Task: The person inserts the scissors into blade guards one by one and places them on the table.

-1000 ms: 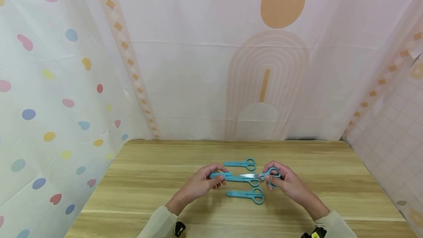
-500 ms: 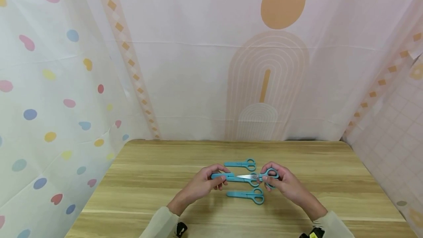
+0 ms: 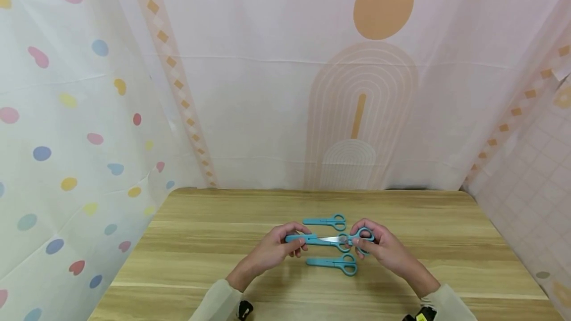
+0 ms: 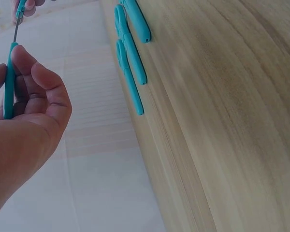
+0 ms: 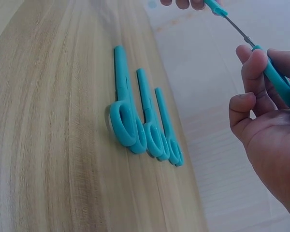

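Note:
My left hand [image 3: 273,247] pinches a light-blue blade cover [image 4: 9,89] between thumb and fingers. With my right hand [image 3: 387,249] I grip a pair of scissors by its blue handles [image 5: 279,83]. The silver blades [image 3: 330,240] point left, their tips at the mouth of the cover and most of their length bare. Both are held up above the table, in line with each other. Beneath them lies a covered pair of scissors [image 3: 324,242], partly hidden in the head view. Another covered pair [image 3: 317,221] lies behind it, and a third pair [image 3: 324,262] in front.
The three covered scissors lie in a row on the wood-grain table [image 3: 192,251], handles to the right. A patterned curtain [image 3: 263,113] hangs behind the table's far edge, with a dotted cloth [image 3: 80,162] at the left.
My right hand has moved slightly left with the scissors, bringing the blade tips from just short of the cover to its mouth. My left hand has shifted slightly right; the scissors on the table stay put.

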### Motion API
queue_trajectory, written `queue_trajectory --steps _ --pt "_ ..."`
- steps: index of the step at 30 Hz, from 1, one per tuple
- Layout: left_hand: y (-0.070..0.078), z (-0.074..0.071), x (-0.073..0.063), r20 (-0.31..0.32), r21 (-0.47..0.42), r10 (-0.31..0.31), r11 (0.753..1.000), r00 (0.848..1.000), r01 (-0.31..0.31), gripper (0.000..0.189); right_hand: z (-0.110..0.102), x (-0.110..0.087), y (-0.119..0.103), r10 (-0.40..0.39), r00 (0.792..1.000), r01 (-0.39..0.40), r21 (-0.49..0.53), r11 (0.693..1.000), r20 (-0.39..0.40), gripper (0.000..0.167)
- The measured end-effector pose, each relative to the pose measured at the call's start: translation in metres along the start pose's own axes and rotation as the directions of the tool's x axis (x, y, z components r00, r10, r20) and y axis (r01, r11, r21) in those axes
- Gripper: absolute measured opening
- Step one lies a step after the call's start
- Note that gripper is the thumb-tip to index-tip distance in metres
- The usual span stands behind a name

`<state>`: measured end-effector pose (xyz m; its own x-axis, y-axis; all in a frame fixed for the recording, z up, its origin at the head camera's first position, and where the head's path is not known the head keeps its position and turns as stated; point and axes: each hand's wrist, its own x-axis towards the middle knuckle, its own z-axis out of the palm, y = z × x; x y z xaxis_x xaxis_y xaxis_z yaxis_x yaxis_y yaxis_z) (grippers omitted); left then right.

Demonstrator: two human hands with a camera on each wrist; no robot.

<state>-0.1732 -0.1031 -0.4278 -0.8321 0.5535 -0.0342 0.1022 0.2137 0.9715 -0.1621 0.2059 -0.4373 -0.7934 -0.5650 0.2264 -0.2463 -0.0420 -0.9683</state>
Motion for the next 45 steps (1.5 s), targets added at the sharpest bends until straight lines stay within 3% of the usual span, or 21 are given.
queue_trajectory --steps 27,45 --pt "-0.004 0.003 0.005 0.007 0.024 -0.003 1.0 1.0 0.003 0.018 0.003 0.003 0.0 -0.008 1.0 0.008 0.008 1.0 0.013 0.017" --pt "-0.002 0.01 0.01 0.018 -0.018 -0.009 1.0 1.0 0.01 0.021 0.005 0.005 0.006 0.01 1.0 -0.01 0.016 1.0 0.0 0.018"
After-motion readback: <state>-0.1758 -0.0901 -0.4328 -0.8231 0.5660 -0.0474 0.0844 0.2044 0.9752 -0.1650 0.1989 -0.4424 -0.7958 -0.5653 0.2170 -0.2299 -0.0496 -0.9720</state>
